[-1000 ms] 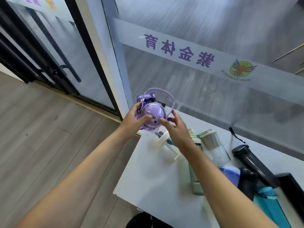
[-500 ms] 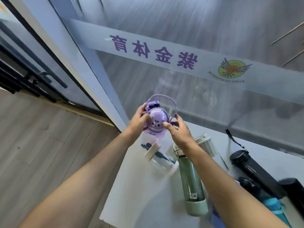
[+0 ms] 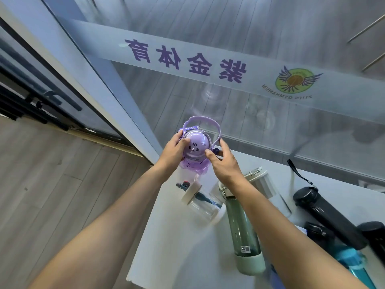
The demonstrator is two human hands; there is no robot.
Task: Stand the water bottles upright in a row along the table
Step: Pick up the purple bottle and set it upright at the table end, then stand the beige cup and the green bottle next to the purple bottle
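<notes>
A purple bottle (image 3: 195,149) with a domed lid and a loop handle stands upright at the far left corner of the white table (image 3: 177,247). My left hand (image 3: 174,150) grips its left side and my right hand (image 3: 224,163) holds its right side. Nearer me lie a short clear bottle (image 3: 203,202) with a cream lid, a long green bottle (image 3: 242,232), a grey-white bottle (image 3: 263,184), a black bottle (image 3: 327,215) with a strap, and a teal bottle (image 3: 352,261), all on their sides.
A glass wall (image 3: 229,65) with purple lettering runs right behind the table's far edge. The table's left edge drops to a wood floor (image 3: 52,184). Two more dark bottles (image 3: 373,232) lie at the right edge of view.
The purple bottle has come down from the air onto the table's far left corner, both hands still on it. My view has shifted left and closer.
</notes>
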